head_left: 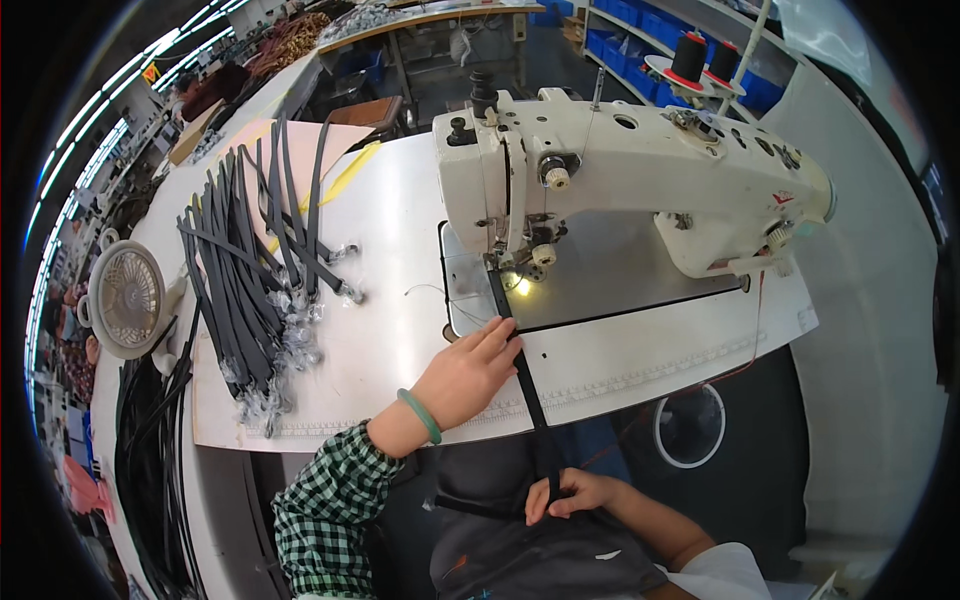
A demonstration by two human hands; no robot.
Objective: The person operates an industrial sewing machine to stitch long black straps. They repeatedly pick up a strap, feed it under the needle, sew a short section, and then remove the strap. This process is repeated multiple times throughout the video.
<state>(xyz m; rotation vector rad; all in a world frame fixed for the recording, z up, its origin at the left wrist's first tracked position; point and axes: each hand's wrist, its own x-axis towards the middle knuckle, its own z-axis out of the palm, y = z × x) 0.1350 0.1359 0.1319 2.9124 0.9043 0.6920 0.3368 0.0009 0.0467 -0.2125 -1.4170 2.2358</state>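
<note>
Dark cloth point(545, 565) bunches in the lap at the lower edge, nearest the lens. Just above it, right hand point(572, 493) pinches a black strap point(524, 370) between thumb and curled fingers point(540, 505), below the desk point(400, 260) edge. Strap runs from those fingers straight up, away from the body, across the desk front and under the needle area of a white sewing machine point(640, 160). Small lamp glow shows beside the strap at the needle.

Left hand point(468, 375) lies flat on the desk, fingers point(497, 335) extended and unclenched, tips pressing on the strap from its left side, not gripping it. Green bangle point(421, 415) on that wrist; green-and-black checked sleeve point(330, 505) behind it.

Left of the left-hand fingers, well apart: heap of black straps with clear plastic ends point(262, 290), fanned over the desk, some lying on a pink sheet point(300, 145). Farther left, a small white fan point(128, 297) at the desk edge, with more dark straps point(150, 470) hanging below it.

Beyond the fingers, on top of the machine at the right end: two spools of dark thread point(703, 58) on red bases. Right of the right hand, under the desk, a white ring point(690, 425) on dark surface.
</note>
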